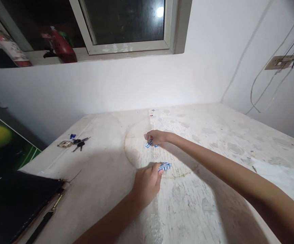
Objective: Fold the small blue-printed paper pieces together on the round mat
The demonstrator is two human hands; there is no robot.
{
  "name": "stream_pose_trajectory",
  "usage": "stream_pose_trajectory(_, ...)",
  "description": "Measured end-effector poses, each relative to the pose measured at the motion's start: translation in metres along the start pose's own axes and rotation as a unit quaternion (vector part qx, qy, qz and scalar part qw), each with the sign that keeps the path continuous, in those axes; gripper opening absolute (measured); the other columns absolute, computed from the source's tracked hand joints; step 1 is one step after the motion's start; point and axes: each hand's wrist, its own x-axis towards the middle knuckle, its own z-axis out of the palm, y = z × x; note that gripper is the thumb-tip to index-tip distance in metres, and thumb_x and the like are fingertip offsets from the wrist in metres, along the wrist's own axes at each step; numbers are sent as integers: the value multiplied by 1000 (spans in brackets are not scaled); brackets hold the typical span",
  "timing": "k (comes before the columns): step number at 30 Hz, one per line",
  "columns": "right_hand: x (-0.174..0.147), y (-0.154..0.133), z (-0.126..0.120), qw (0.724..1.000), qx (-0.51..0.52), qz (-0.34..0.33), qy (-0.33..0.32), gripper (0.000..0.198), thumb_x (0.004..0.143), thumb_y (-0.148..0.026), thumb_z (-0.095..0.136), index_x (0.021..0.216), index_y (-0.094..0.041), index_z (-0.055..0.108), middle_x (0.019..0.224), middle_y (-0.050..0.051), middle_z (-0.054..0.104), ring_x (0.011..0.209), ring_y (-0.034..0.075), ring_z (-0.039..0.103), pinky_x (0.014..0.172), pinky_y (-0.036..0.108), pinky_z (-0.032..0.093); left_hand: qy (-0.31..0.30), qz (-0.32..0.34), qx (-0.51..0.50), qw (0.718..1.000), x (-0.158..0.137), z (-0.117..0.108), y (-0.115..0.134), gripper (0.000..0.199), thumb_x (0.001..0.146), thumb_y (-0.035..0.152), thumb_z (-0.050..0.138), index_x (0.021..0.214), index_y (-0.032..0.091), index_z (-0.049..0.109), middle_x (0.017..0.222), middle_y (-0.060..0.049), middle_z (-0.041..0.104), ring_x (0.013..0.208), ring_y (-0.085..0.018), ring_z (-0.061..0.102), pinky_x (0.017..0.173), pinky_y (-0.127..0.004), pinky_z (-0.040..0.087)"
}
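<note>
Low over the middle of the table, my left hand is closed, with thumb and fingers pinching a small blue-and-white printed piece. Whether that is one piece or a small stack, I cannot tell. Farther away, my right hand reaches across from the right, its fingers closed on another small blue-and-white piece. A further bit of blue print shows just under this hand, mostly hidden by it.
Keys with a fob lie at the table's left, beside a small dark-blue item. A black case with a zip sits at the lower left. Tiny scraps lie near the wall. A red bottle stands on the windowsill.
</note>
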Motion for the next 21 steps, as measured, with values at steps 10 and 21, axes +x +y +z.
stream_pose_trajectory(10, -36, 20, 0, 989, 137, 21, 53, 7, 66, -17, 56, 72, -13, 59, 56, 1, 56, 51, 12, 53, 49, 23, 39, -5, -1, 6, 1000, 0, 0, 1, 25, 89, 26, 31, 104, 21, 51, 87, -1, 67, 72, -17, 63, 59, -26, 42)
stream_pose_trajectory(21, -138, 22, 31, 827, 528, 123, 147, 31, 60, -35, 71, 76, -13, 57, 50, -4, 49, 39, 7, 44, 35, 19, 32, -1, -1, -7, 1000, 3, 1, 0, 27, 89, 28, 30, 102, 21, 52, 80, 1, 66, 66, -14, 60, 56, -24, 36)
